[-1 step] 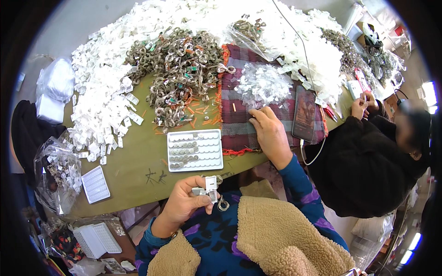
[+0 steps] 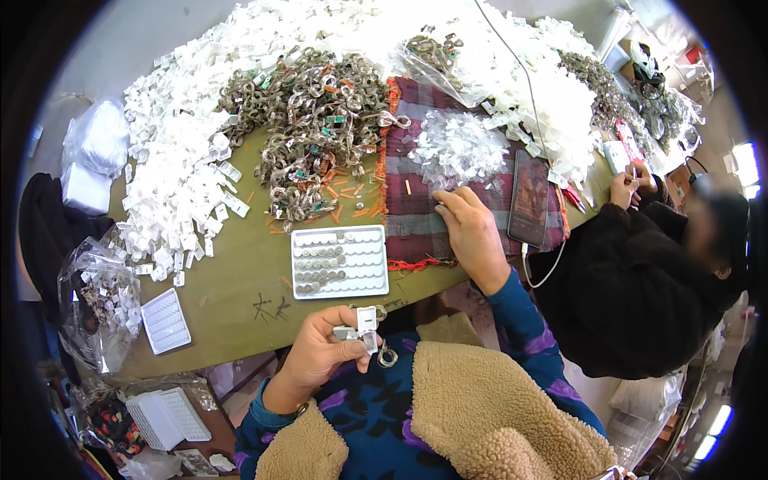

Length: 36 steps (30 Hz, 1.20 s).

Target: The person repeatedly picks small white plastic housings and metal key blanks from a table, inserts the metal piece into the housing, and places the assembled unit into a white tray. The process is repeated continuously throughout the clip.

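Observation:
Held in front of my body, my left hand (image 2: 320,356) pinches a small white plastic casing (image 2: 366,318) with its lid folded open. Metal rings (image 2: 387,357) hang beside the casing, under my fingers. My right hand (image 2: 476,240) is lowered onto the plaid cloth (image 2: 412,228), its fingertips close together at the near edge of a heap of small clear plastic pieces (image 2: 460,148). Whatever lies between those fingertips is too small to make out. Between the hands sits a white tray (image 2: 340,294) with rows of round silvery button cells (image 2: 320,262).
White casings (image 2: 172,184) lie heaped along the left and back. A pile of metal rings (image 2: 320,120) with orange strips stands mid-table. A phone (image 2: 529,196) with a cable rests on the cloth. Another person (image 2: 624,288) works at the right. An empty-looking white tray (image 2: 166,322) lies left.

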{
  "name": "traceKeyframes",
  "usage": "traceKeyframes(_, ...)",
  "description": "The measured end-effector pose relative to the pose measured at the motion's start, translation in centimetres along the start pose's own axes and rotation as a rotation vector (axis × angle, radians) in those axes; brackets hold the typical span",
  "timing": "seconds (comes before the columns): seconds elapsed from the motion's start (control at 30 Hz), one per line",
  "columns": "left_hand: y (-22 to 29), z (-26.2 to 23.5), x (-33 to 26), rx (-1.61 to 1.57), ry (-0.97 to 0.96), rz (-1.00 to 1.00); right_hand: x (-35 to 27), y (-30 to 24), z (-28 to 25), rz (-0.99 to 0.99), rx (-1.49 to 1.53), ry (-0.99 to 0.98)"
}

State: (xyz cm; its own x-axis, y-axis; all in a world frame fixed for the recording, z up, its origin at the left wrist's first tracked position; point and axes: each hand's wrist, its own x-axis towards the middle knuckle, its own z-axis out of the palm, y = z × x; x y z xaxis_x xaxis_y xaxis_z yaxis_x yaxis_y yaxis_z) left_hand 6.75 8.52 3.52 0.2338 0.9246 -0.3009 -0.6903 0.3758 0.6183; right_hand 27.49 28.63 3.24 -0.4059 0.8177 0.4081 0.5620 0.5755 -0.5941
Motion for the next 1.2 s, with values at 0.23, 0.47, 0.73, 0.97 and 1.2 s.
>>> traceKeyframes(0.23,0.7,-1.0,-0.6,-0.023,-0.017,0.010,1.6,-4.4,3.9,-0.192,0.072,-0.046)
traceKeyframes(0.47,0.6,-2.3,-1.9,-0.046,-0.007,0.062,2.9,-3.8,8.5,-0.273,-0.163,-0.196)
traceKeyframes(0.73,-0.2,-1.7,-2.0,0.035,0.049,0.101,3.1,-3.8,6.3,-0.253,-0.042,-0.125)
traceKeyframes(0.97,-0.9,-1.3,-1.4,-0.051,0.033,0.103,-1.9,-0.3,0.6,-0.286,-0.059,0.072)
traceKeyframes(1.2,-1.1,0.1,-0.9,0.018,0.057,0.095,-1.8,-0.4,0.9,-0.053,-0.021,-0.001)
